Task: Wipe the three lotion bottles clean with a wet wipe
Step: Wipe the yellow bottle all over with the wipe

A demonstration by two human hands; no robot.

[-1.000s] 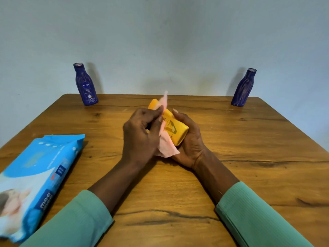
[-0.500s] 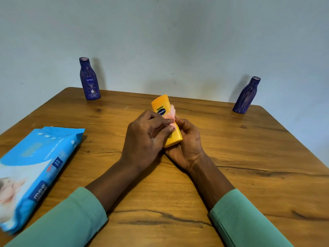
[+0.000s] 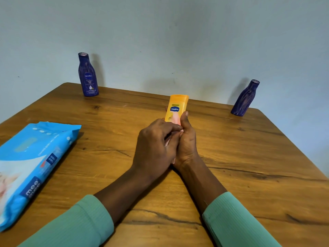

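In my grip I see a yellow bottle (image 3: 177,105), blue oval logo, pale pink wipe (image 3: 175,118) on it, navy bottle (image 3: 88,75) beyond-left of grip, white lettering, streaked navy bottle (image 3: 245,99) beyond-right, blue-and-white pack (image 3: 32,157) left, brown dark-veined table (image 3: 249,157), ribbed mint sleeves (image 3: 80,227) nearer me

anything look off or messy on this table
The left blue bottle and right blue bottle at the far edge of the table carry pale streaks, as if smeared. The right one seems to lean, perhaps only lens distortion. Nothing looks spilled.
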